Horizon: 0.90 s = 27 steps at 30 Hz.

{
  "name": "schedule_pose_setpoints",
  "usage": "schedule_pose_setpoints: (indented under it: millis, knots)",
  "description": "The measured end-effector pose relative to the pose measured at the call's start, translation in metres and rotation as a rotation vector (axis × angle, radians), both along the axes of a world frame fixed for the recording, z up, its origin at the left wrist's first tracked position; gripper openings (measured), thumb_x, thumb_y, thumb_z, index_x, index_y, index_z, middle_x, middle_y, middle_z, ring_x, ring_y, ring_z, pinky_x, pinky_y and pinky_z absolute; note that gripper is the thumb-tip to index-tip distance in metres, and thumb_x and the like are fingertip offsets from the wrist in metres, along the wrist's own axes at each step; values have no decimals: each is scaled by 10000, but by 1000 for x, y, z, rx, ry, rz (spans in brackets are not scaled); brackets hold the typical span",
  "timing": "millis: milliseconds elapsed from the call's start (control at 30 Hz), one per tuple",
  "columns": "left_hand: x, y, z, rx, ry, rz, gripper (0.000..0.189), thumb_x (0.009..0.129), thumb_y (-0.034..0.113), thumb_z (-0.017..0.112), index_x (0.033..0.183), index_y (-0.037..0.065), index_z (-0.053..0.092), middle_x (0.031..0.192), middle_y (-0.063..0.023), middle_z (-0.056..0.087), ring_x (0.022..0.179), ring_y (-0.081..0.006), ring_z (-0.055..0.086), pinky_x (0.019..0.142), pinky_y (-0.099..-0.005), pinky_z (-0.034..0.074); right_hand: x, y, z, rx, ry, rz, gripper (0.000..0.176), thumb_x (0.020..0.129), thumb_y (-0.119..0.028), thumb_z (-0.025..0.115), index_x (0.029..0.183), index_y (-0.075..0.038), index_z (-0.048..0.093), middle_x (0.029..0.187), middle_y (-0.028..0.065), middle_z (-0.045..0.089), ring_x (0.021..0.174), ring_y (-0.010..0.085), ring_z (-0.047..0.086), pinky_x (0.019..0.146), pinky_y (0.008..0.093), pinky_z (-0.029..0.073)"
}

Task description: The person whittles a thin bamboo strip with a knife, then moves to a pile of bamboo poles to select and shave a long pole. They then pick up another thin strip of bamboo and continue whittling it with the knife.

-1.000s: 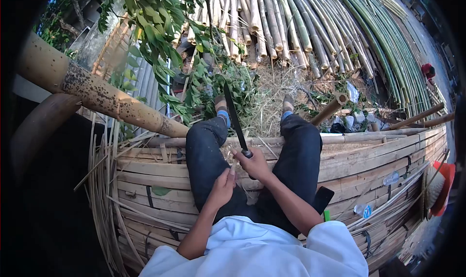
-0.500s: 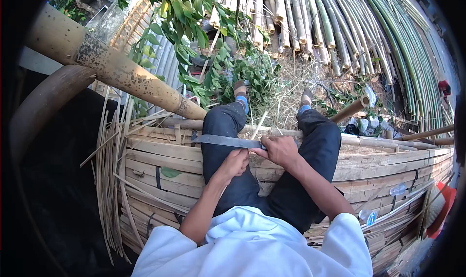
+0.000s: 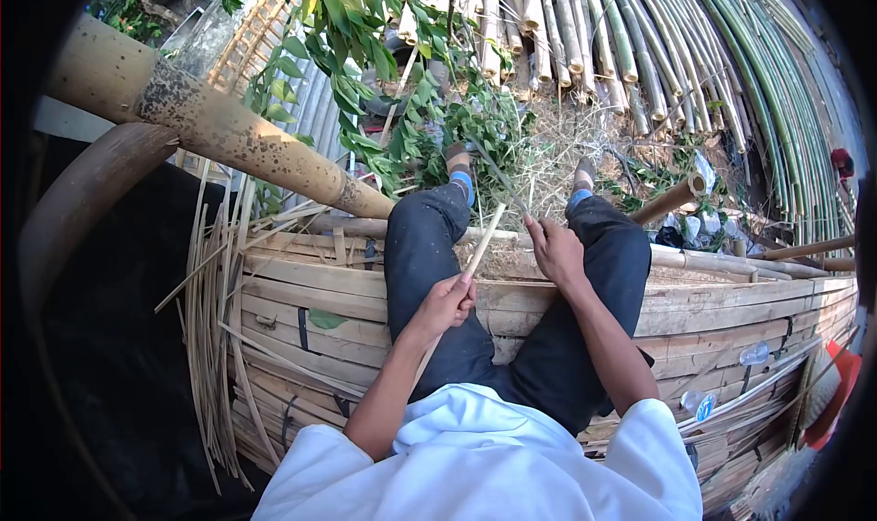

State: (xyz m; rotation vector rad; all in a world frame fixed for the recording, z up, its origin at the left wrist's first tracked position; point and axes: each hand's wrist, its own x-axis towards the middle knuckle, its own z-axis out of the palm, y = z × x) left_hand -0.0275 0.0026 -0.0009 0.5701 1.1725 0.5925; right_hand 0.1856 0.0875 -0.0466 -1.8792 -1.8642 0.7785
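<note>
My left hand (image 3: 444, 304) is closed around a pale bamboo strip (image 3: 485, 236), its thumb laid along it. The strip's free end points up and away, and its lower part runs back along my left forearm over my thigh. My right hand (image 3: 557, 250) grips a long knife (image 3: 498, 171), forefinger stretched along it; the handle is hidden in the fist. The blade is seen nearly edge-on and slants forward and left, past the strip's tip and apart from it. Both hands are above and between my knees.
I sit on stacked split-bamboo slats (image 3: 311, 279). Thin strips (image 3: 212, 338) hang at the left under a thick bamboo pole (image 3: 247, 142). Leafy branches (image 3: 352, 73) and bamboo poles (image 3: 630, 64) lie ahead. Plastic cups (image 3: 698, 403) and a red-and-straw hat (image 3: 827, 393) are at the right.
The knife has swung from lying crosswise over the left hand to pointing forward, away from the strip. My right hand has moved right and slightly forward; the left keeps its hold on the strip.
</note>
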Motion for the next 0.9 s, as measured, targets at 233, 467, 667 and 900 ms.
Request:
schedule_pose_setpoints:
  millis: [233, 467, 667, 900]
  knots:
    - [15, 9, 2, 239, 155, -76, 320, 1031, 362, 357, 1008, 78, 503, 667, 55, 371, 501, -12, 311, 425, -168, 246, 3, -14, 3, 285, 182, 227, 370, 876, -419, 617, 822, -53, 598, 594, 151, 587, 569, 358, 605, 528, 443, 457]
    - [16, 26, 14, 120, 93, -53, 244, 1034, 333, 356, 1027, 118, 472, 639, 68, 345, 487, -8, 288, 414, -171, 223, -8, -14, 4, 344, 205, 387, 388, 840, -439, 652, 839, -53, 611, 634, 144, 603, 598, 339, 619, 534, 428, 470]
    - [13, 28, 2, 108, 97, -58, 231, 1037, 335, 344, 967, 147, 457, 613, 82, 299, 465, -8, 247, 392, -187, 187, -5, -15, 7, 273, 200, 365, 411, 843, -458, 638, 800, -51, 603, 631, 136, 598, 606, 333, 620, 547, 429, 474]
    - [4, 20, 3, -79, 56, -125, 362, 1025, 428, 324, 796, 161, 407, 567, 89, 263, 426, -17, 198, 371, -216, 133, -8, -20, 5, 292, 105, 478, 509, 838, -541, 593, 718, -47, 573, 625, 130, 604, 584, 327, 614, 532, 432, 471]
